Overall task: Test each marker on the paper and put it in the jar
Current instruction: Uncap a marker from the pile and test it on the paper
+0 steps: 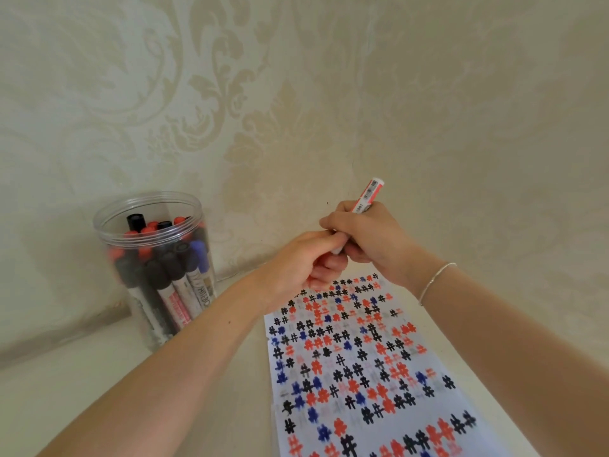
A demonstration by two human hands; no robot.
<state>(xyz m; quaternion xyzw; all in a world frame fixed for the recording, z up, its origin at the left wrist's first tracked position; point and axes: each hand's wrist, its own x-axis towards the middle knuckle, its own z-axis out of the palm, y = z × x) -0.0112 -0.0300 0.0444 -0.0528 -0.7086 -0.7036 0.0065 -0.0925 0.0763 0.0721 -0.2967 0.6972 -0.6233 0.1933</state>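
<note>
Both grips are closed on one red marker, held above the far end of the paper: the right hand wraps the barrel, tail end up, while the left hand pinches the lower end, where cap or tip is hidden.

Desk: paper already crowded with red, blue and black hash marks. Jar, clear plastic, stands well apart to the left, holding many markers.

Judged step: cap being pulled off or pressed on; which, I cannot tell. Next move calls either for a test stroke on a bare patch or a carry left to the jar.
</note>
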